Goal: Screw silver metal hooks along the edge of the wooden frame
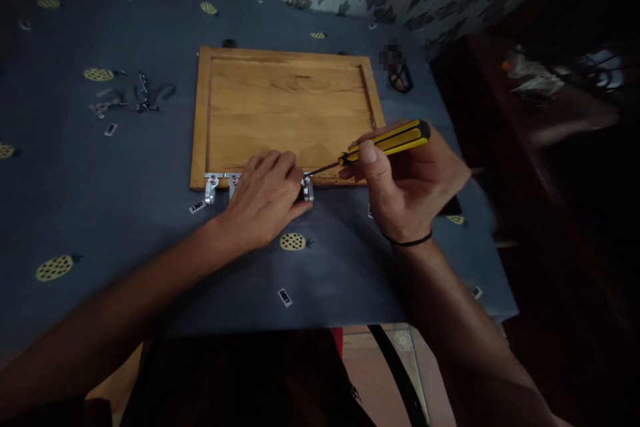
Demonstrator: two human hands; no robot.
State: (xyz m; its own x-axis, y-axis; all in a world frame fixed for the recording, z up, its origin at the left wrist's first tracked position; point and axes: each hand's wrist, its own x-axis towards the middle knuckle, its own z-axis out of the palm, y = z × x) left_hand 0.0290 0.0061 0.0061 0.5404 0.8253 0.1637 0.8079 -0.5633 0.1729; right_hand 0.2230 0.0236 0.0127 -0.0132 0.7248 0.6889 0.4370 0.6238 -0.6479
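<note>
1. Head view: panel (285, 107) lies flat on the counter (150, 227), hinge side nearest, likely for easy reach.
2. Left hand (265, 197), half-closed, holds the right hinge (309, 192), probably steadying it.
3. Right hand (407, 177) closes round the screwdriver (393, 140), slanting its tip to that hinge.

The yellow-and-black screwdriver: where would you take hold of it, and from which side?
Best, I think, by the thick handle, from the right, as the right hand has it. It is wider than the thin shaft and extends to the right, while the shaft's far end sits beside the left hand and a metal fitting, leaving little room there.
</note>
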